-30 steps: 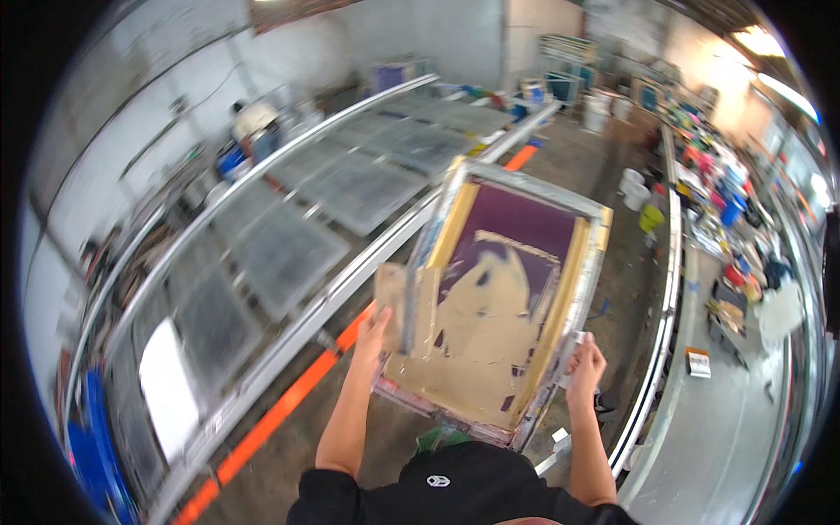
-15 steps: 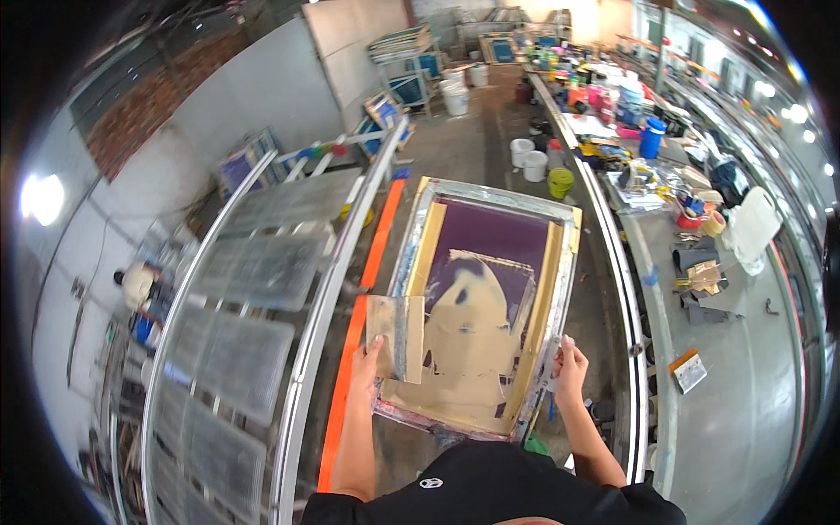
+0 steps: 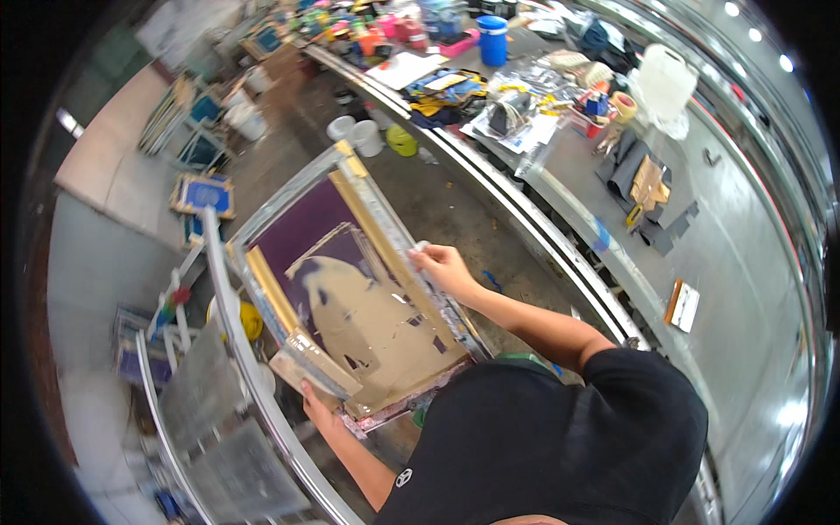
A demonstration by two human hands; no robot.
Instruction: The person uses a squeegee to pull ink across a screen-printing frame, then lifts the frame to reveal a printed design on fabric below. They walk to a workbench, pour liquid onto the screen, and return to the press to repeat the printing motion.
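A screen printing frame [image 3: 378,197] with purple mesh [image 3: 293,229] hangs tilted over the floor before me. Beige ink [image 3: 354,306] covers much of the mesh, with dark gaps; tan tape runs down both sides. A wide squeegee [image 3: 317,366] lies across the frame's lower left edge. My left hand [image 3: 325,416] is closed there, thumb on the squeegee, fingers hidden beneath squeegee and frame. My right hand [image 3: 444,269] is closed at the frame's right rail; a small white piece shows at its fingertips, too small to name.
At left, metal rails [image 3: 262,394] bear translucent panels [image 3: 241,472]. A long grey table [image 3: 744,367] on the right holds a small wood-handled scraper [image 3: 682,306], a blue container [image 3: 493,42], dark scraps and clutter. White buckets [image 3: 366,138] and a yellow-green bucket [image 3: 402,140] stand on the floor.
My view has swung to the right. The frame has turned anticlockwise in the picture, its far end now leaning left. Squeegee and left hand remain at its lower left; my right hand sits farther up the rail.
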